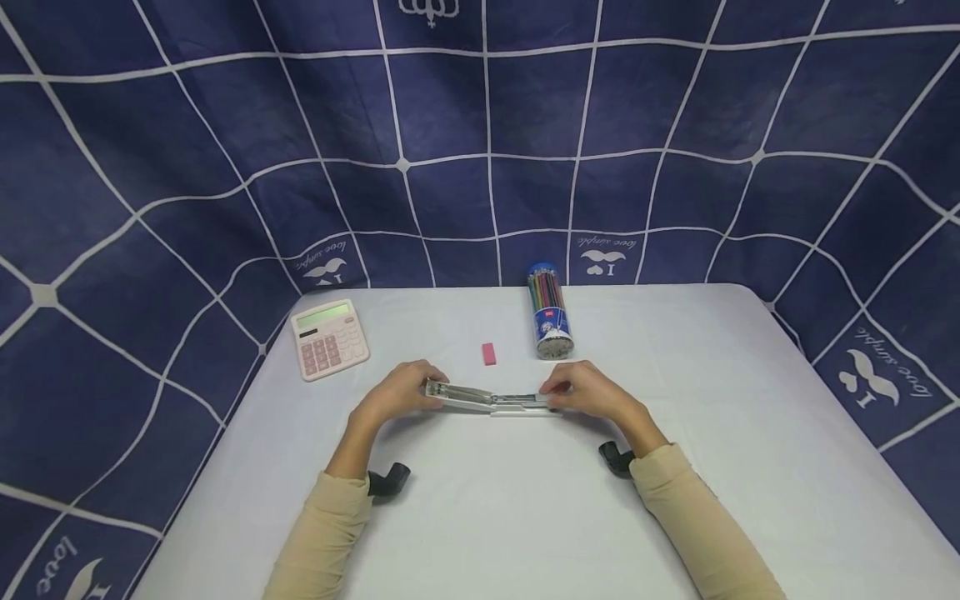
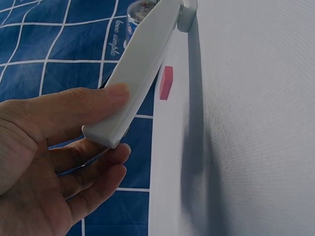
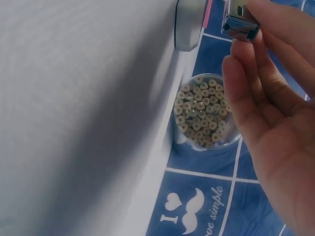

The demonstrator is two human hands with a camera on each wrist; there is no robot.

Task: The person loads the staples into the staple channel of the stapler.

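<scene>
A white stapler (image 1: 517, 411) lies opened out wide on the table, its metal rail and inner parts showing. My left hand (image 1: 399, 392) grips the end of the raised top arm (image 2: 140, 59), thumb on the white outer side and fingers underneath. At the other end, my right hand (image 1: 592, 390) pinches the tip of the metal staple rail (image 3: 239, 23) between thumb and fingers. The stapler's base (image 3: 189, 27) is below that rail, apart from the right fingers in the right wrist view. Whether staples lie inside the rail is too small to tell.
Behind the stapler lies a pink eraser (image 1: 489, 354). A clear tube of colored pencils (image 1: 551, 312) lies further back to its right. The pink calculator (image 1: 330, 340) is at the back left. A blue checked cloth (image 1: 480, 167) hangs behind the white table (image 1: 495, 517).
</scene>
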